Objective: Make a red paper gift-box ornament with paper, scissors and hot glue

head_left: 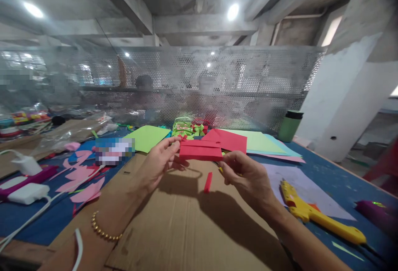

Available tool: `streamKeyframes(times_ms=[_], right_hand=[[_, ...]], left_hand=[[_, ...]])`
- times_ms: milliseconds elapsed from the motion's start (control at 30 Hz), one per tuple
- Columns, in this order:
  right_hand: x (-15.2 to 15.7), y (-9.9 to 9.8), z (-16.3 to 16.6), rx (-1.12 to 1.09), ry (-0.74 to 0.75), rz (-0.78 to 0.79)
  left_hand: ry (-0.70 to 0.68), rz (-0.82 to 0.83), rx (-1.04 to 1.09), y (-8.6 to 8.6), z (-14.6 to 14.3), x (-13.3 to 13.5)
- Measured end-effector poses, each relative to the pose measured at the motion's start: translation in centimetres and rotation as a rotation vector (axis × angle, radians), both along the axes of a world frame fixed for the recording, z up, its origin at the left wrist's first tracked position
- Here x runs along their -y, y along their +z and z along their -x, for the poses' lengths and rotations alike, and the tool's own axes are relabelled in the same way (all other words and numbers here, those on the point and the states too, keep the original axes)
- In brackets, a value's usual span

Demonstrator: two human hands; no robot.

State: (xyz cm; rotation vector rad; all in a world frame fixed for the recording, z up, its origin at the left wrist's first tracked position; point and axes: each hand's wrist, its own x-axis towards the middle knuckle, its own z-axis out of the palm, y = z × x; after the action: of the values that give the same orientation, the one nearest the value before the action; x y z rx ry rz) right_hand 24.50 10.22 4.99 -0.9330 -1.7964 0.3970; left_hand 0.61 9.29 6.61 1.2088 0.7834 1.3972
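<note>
My left hand (164, 155) grips the left end of a folded red paper box (200, 151), thumb on top and fingers beneath. The box is flat and long, with a flap line along its upper face and a small red bow-like piece at its left corner. At the box's right end, my right hand (245, 171) is closed, its fingertips close to or touching the paper. Yellow bits and a thin dark tip show among its fingers, like small yellow-handled scissors (221, 170), mostly hidden. A narrow red paper strip (208, 182) lies below on the cardboard (186, 229).
A yellow glue gun (323, 217) lies on a pale lilac sheet (301, 188) at right. Coloured paper sheets (264, 142), green woven pieces (183, 126) and a green bottle (290, 125) stand behind. Pink cutouts (88, 190), white cables and a purple power strip (31, 181) lie left.
</note>
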Motion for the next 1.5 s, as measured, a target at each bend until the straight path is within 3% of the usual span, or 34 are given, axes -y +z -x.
streamKeyframes(times_ms=[133,467,1033,1167,1333,1500], right_hand=[[-0.4,-0.3,-0.1,-0.099,-0.002,0.067],[-0.1,-0.4,0.2,-0.094,-0.006,0.062],[-0.1,0.3,0.2,-0.056,0.012,0.044],[0.0,0.7,0.1,-0.134,0.064,0.122],[0.1,1.4,0.1,-0.274,0.101,0.287],[0.4,1.1,0.4,-0.425,0.281,0.49]], left_hand=[[0.029,-0.036,-0.04,-0.3,-0.6,0.3],[0.176,-0.105,-0.145,-0.6,-0.9,0.3],[0.186,-0.068,-0.252,0.0,-0.3,0.2],[0.208,-0.059,-0.204,-0.1,-0.1,-0.1],[0.142,0.033,0.048,-0.6,0.0,-0.7],[0.06,0.089,0.101,-1.4,-0.3,-0.9]])
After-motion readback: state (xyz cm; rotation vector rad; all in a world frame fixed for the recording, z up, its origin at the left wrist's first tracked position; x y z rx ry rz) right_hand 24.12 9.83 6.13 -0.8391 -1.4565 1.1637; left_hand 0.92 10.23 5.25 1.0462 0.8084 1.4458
